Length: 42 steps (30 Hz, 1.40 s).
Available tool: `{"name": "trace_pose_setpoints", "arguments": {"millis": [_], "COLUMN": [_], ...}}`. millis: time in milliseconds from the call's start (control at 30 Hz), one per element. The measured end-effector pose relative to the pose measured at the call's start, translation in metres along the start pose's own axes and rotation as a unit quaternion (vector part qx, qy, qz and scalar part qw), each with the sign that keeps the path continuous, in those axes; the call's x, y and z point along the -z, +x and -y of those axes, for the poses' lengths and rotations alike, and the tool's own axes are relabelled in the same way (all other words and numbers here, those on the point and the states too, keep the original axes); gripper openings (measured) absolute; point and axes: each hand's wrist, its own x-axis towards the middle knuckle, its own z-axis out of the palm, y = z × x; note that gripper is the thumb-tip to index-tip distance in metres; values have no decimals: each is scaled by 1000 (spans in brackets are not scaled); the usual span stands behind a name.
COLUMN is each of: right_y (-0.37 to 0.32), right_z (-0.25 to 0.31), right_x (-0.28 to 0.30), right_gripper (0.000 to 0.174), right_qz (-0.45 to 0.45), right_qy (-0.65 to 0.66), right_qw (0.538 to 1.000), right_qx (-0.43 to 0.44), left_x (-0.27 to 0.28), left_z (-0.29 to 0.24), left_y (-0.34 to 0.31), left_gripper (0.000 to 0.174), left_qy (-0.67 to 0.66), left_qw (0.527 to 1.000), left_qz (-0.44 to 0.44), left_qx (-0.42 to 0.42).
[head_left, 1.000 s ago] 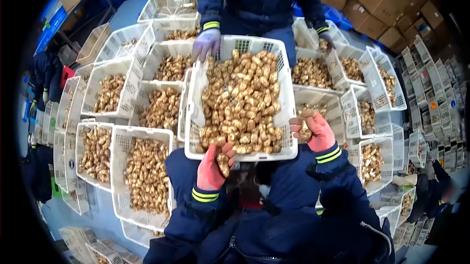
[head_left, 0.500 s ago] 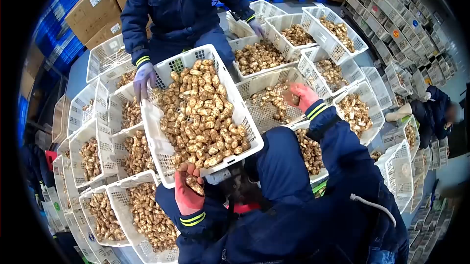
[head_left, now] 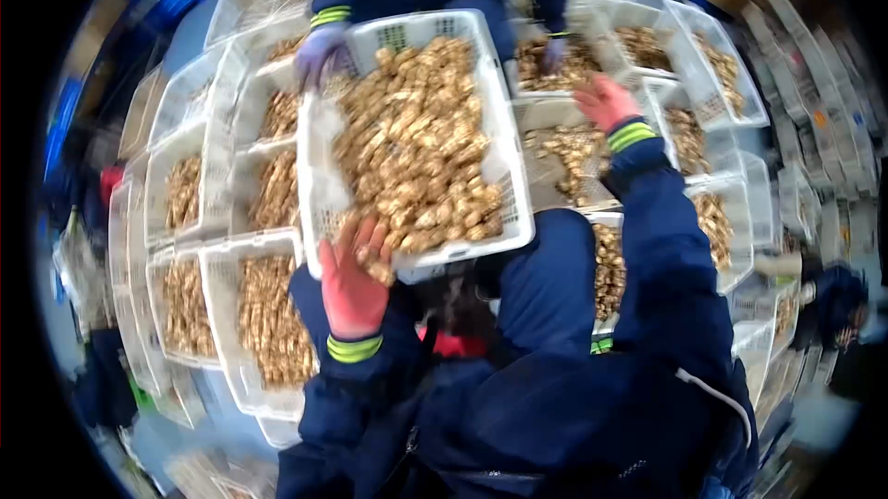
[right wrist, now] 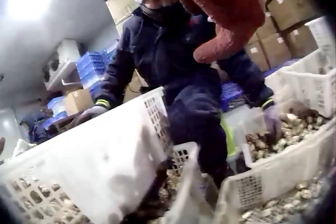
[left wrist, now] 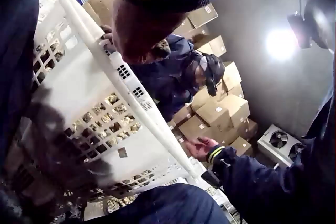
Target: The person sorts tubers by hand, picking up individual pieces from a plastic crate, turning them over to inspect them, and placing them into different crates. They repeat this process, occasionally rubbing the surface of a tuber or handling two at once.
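Note:
A large white crate (head_left: 518,212) full of brown, knobbly tubers (head_left: 416,143) lies tilted in the middle. My left hand (head_left: 354,284), in a pink-red glove, is at its near left corner and holds one tuber (head_left: 377,269) against the thumb side; that tuber (left wrist: 160,50) also shows beneath the hand (left wrist: 142,32) in the left wrist view. Over the back right edge of a partly filled crate (head_left: 546,115), my right hand (head_left: 608,103) hovers with nothing visible in it. The right wrist view shows its gloved thumb and palm (right wrist: 226,19) above the crates.
Across from me sits a person whose purple-gloved hand (head_left: 321,55) rests on the central crate's far left corner; their other hand (head_left: 553,53) is in a tuber crate. More crates (head_left: 208,295) surround both sides. Cardboard boxes (left wrist: 212,111) stand behind.
The head view has swung. My right hand, which held a tuber a second ago, has moved out over the side crate and its fingers have loosened. My left hand still has its tuber.

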Motion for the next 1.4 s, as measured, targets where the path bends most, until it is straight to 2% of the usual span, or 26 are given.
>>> {"name": "trace_pose_setpoints", "arguments": {"millis": [33,133,167,200,233,300,333,400,467,500,567,600,633,767,800,867,933,1000,1033,1133,1233,1267,1300,1333,1367,1400], "right_y": [-32,-118,-150,-167,-185,-203,-214,-210,-208,-204,-200,-198,-202,-195,-199,-192,-189,-188,-194,-187,-142,-124,-92,-51,-26,25], "right_z": [-1,-29,-33,-54,-68,-111,-127,-171,-174,-176,-164,-159,-141,-136,-133,-133,-123,-104,-86,-53,-42,-36,-33,-30,-18,-5], "right_x": [-33,-115,-153,-166,-186,-211,-225,-226,-236,-235,-233,-227,-229,-226,-226,-222,-215,-205,-207,-176,-105,-92,-67,-44,-43,-14], "right_gripper": [36,42,46,47,48,53,53,54,55,55,54,55,56,66,64,64,59,54,51,51,47,40,34,29,27,33], "right_qz": [39,193,229,291,337,330,352,338,322,338,337,324,300,394,323,334,341,316,294,250,185,88,79,31,-60,-129], "right_qy": [-105,-237,-299,-316,-317,-373,-333,-363,-403,-288,-141,-59,-57,114,59,-13,-27,-85,-171,-184,-131,-146,-129,-27,26,8], "right_qw": [994,952,925,902,883,858,871,863,855,896,926,933,928,889,922,924,924,929,929,942,968,981,986,997,998,992], "right_qx": [13,-17,-46,-39,-80,-128,-77,96,61,14,-101,-144,-214,-206,-204,-184,-173,-171,-144,-128,-108,-94,-75,-64,-16,10], "left_x": [-1,18,15,11,6,6,6,11,12,11,17,19,21,21,21,20,23,29,30,31,33,33,31,30,30,30], "left_z": [-2,5,6,8,9,10,10,11,3,-1,-2,-2,-4,0,0,2,2,0,-1,0,2,3,4,8,10,11], "left_y": [0,1,-3,-3,-4,-10,-12,-15,-18,-18,-16,-14,-16,-14,-15,-18,-16,-13,-12,-12,-11,-10,-9,-7,-6,-5], "left_gripper": [59,55,54,53,52,55,55,55,53,51,48,45,42,42,42,42,40,39,39,38,38,38,37,37,36,36], "left_qy": [-25,-125,-139,-152,-148,-112,-118,-27,-76,-122,-145,-165,-145,-102,-101,-82,-88,-85,-72,-89,-87,-88,-88,-90,-86,-81], "left_qw": [999,988,989,988,989,993,993,995,993,989,986,983,986,993,993,992,993,993,994,992,991,991,991,990,990,990], "left_qz": [-28,92,46,15,-1,-17,-11,-25,-22,-18,9,36,57,66,65,78,29,30,10,14,21,26,31,31,38,42], "left_qx": [4,-9,-9,-8,-12,-23,-24,-89,-91,-87,-83,-78,-62,1,6,53,68,72,75,90,101,102,101,102,106,107]}}
